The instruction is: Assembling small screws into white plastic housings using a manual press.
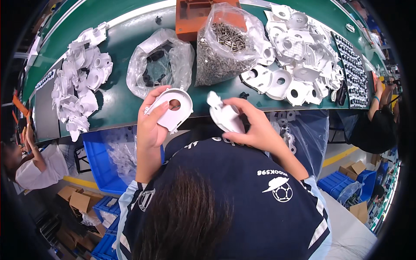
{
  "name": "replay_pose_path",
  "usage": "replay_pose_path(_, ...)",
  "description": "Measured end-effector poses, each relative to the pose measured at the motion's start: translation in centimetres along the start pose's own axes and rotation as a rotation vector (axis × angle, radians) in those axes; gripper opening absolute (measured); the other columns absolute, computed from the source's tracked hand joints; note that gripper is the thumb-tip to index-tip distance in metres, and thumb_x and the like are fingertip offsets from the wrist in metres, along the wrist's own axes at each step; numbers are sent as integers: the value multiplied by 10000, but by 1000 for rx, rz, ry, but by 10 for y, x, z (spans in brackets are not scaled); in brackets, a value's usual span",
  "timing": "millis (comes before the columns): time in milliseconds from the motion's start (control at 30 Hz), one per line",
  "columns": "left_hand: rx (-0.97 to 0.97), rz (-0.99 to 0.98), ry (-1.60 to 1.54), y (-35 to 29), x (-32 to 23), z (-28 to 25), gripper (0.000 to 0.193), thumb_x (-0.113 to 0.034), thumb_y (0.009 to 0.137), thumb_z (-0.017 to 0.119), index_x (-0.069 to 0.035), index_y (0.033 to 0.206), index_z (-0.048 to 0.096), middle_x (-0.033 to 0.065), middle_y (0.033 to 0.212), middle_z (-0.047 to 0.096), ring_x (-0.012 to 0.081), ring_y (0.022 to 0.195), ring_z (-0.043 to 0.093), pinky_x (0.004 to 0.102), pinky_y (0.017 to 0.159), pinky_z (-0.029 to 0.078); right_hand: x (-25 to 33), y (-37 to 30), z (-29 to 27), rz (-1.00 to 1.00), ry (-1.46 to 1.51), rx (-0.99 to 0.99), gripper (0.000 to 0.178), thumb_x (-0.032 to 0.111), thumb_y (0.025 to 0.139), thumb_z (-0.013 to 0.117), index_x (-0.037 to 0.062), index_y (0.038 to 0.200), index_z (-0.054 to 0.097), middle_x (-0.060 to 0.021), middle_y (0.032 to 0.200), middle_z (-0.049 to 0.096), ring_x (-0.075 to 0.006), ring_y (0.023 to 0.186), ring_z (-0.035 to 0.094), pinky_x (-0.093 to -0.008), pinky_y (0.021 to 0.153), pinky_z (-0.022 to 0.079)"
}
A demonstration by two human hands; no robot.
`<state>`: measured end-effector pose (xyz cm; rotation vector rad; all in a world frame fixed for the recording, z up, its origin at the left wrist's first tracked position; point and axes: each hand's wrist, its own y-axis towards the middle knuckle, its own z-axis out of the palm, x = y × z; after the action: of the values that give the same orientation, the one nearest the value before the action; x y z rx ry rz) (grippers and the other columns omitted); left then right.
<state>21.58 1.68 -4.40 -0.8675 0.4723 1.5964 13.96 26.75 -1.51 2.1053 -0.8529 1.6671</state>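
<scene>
My left hand [152, 122] grips a white plastic housing half [181, 115], a rounded shell with a round hole through it and small tabs on its rim. Its thumb lies across the face of the shell. A second white plastic housing part [226, 117], with a short spout-like end, sits in my right hand [251, 123] between thumb and fingers. Both parts are held apart from each other, just off the near edge of the green table. Past my hands stand a clear bag of metal screws [225, 47] and an open clear bag with small black parts [162, 65].
White plastic parts are heaped at the left [82, 78] and the right [299, 56] of the table [119, 104]. An orange bin [186, 21] stands behind the screws. Trays of black parts [353, 69] lie far right. Blue crates [102, 160] are below; other people work at both sides.
</scene>
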Motion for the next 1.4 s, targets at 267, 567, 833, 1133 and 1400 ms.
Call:
replay_pose_path(267,-47,11,23,-4,-2,-1,366,19,823,523,38,1183,455,149,1045,585,199,920,598,333,825,495,-17,22,24,-325,-780,-377,617,179,599,773,89,1163,538,-107,1158,483,-297,1067,436,-413,893,370)
replay_pose_path(567,37,-20,-53,-1,2,-4,212,-64,772,540,15,957,472,197,1044,543,241,916,593,360,834,501,-31,3,-1,-16,-509,-626,281,-25,761,626,2,1034,569,-74,827,530,-156,597,491,-265,553,422)
replay_pose_path(833,20,-56,-57,-3,-3,-2,173,-61,772,505,25,915,461,217,1033,531,247,874,599,333,768,517,-39,10,-5,-37,-380,-595,139,-4,819,586,-12,957,581,-54,760,566,-93,591,503,-232,530,411)
replay_pose_path(1133,318,-54,102,15,-16,37,228,-127,723,524,-15,904,441,198,873,517,210,659,599,252,497,515,16,5,-2,39,857,-349,98,-13,833,526,-22,930,524,-89,785,568,-106,584,516,-197,471,382)
replay_pose_path(1400,386,-197,233,13,-16,88,294,-176,838,617,-9,1059,519,64,860,562,81,725,539,204,599,477,35,18,2,-27,1223,-138,68,36,842,547,7,873,495,-131,797,586,-117,496,496,-203,432,376)
